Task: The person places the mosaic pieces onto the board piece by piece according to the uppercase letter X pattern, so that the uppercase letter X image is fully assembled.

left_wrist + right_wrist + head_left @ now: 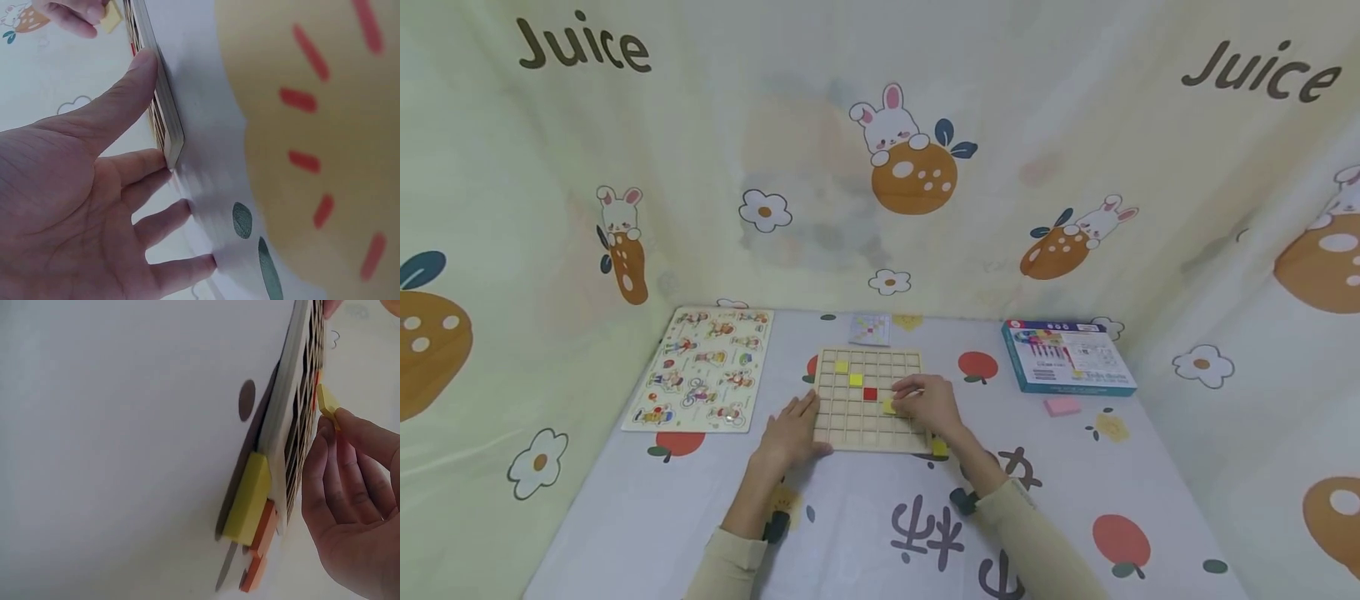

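A wooden grid board lies on the table, divided into small square cells. Two yellow tiles and one red tile sit in it along a diagonal. My right hand pinches another yellow tile between thumb and fingertips, tilted just over the board, in line with that diagonal. My left hand rests at the board's left front corner, fingers fairly straight and thumb along the front edge. By the right front corner are a yellow block and two orange blocks.
A picture puzzle board lies on the left. Behind the grid board is a small pattern card. On the right are a teal-edged box and a pink block. A printed curtain hangs behind the table.
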Demonstrator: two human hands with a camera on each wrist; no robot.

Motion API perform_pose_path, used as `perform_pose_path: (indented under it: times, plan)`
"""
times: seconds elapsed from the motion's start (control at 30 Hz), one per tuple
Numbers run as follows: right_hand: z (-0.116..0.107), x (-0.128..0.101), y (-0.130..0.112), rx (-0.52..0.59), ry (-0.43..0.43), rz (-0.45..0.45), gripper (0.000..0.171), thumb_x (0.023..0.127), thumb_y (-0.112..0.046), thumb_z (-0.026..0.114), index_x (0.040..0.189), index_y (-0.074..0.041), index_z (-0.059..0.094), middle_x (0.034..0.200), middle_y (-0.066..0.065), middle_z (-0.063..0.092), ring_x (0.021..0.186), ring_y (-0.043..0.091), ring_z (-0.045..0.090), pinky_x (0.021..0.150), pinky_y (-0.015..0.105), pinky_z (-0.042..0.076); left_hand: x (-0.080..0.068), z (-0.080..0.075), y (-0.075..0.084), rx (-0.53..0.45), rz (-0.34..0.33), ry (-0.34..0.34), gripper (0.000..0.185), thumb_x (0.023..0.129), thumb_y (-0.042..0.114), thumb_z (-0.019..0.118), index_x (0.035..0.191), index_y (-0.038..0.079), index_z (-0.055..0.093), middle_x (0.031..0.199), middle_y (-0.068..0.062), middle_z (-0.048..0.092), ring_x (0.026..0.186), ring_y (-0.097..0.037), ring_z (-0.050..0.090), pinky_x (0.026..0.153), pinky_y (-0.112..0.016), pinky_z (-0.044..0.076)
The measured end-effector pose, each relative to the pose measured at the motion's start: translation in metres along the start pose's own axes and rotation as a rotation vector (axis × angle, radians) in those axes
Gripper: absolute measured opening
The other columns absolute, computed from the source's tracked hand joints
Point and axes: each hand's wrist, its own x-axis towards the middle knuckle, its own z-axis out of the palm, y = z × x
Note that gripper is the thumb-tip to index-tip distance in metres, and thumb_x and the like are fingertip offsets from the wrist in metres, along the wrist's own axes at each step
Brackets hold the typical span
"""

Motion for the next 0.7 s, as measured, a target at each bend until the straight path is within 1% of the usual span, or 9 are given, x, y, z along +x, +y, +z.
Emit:
perform_pose_path:
  times: [0.17,0.33,0.5,0.7]
  plan:
    - [0.01,-0.001,0.002,-0.009,-0.016,0.036,0.022,0.083,-0.014,0.088,0.104,-0.015,0.082,0.084,-0.007,0.075,0.077,0.014,0.069,0.07,0.031,0.056,-0.002,0.003,-0.001,-0.008,-0.001,-0.006,0.097,0.086,0.038,0.086,0.161,0.002,0.036,0.17,-0.013,0.029,0.155,-0.042,0.026,0.118,-0.073,0.026]
    - [0.016,-0.001,0.006,-0.031,-0.009,0.018,0.019,0.082,-0.015,0.089,0.1,-0.017,0.082,0.082,-0.009,0.075,0.077,0.013,0.07,0.074,0.033,0.057,-0.004,0.006,-0.001,-0.01,0.0,0.002,0.096,0.085,0.038,0.086,0.16,0.002,0.037,0.17,-0.013,0.03,0.155,-0.042,0.027,0.117,-0.074,0.027]
    - [0.015,-0.001,0.002,-0.056,-0.009,0.027,0.021,0.08,-0.015,0.092,0.098,-0.017,0.082,0.081,-0.01,0.075,0.077,0.011,0.07,0.076,0.035,0.056,-0.003,0.006,0.0,-0.01,-0.003,0.005,0.097,0.085,0.037,0.086,0.16,0.002,0.037,0.17,-0.014,0.03,0.155,-0.042,0.028,0.117,-0.074,0.027]
    - [0.013,0.001,-0.005,-0.081,-0.012,0.029,0.027,0.079,-0.014,0.092,0.104,-0.014,0.081,0.085,-0.007,0.076,0.079,0.011,0.071,0.077,0.035,0.057,-0.002,0.001,0.001,-0.022,0.0,0.012,0.096,0.086,0.037,0.086,0.161,0.002,0.036,0.17,-0.013,0.028,0.156,-0.042,0.026,0.118,-0.074,0.025]
